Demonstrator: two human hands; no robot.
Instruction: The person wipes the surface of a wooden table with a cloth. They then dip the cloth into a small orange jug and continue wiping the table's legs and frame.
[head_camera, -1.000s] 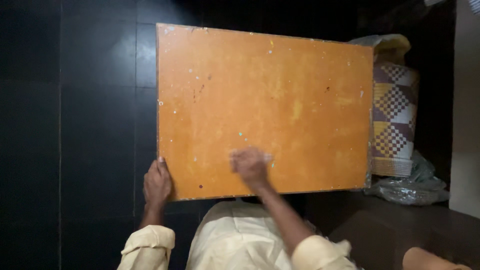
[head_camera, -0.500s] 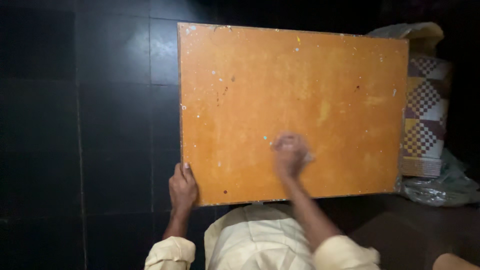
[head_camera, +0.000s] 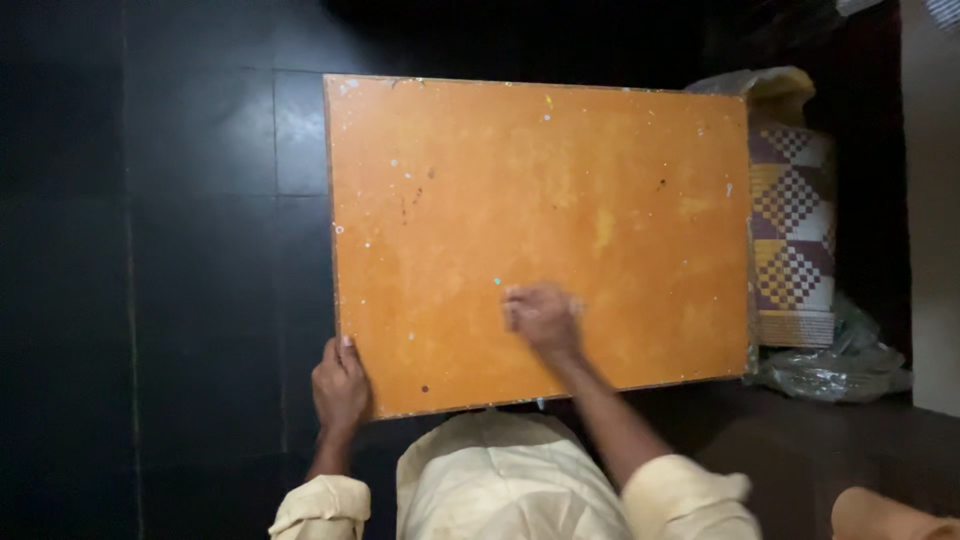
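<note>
At the far left we see a dark, glossy tiled floor (head_camera: 150, 250) running under everything. Next comes our left hand (head_camera: 341, 385), its fingers curled over the near left corner of a large flat orange rectangular board (head_camera: 540, 170) speckled with small paint flecks; the hand grips the board's edge. The board lies level in front of us, filling the middle of the view. Further right, our right hand (head_camera: 542, 318) rests on the board's surface near its lower middle, fingers bunched together; it is blurred, so we cannot tell whether it pinches anything. Just beside the board's right edge stands a woven checkered sack (head_camera: 792, 240), with crumpled clear plastic (head_camera: 835, 365) at its foot.
</note>
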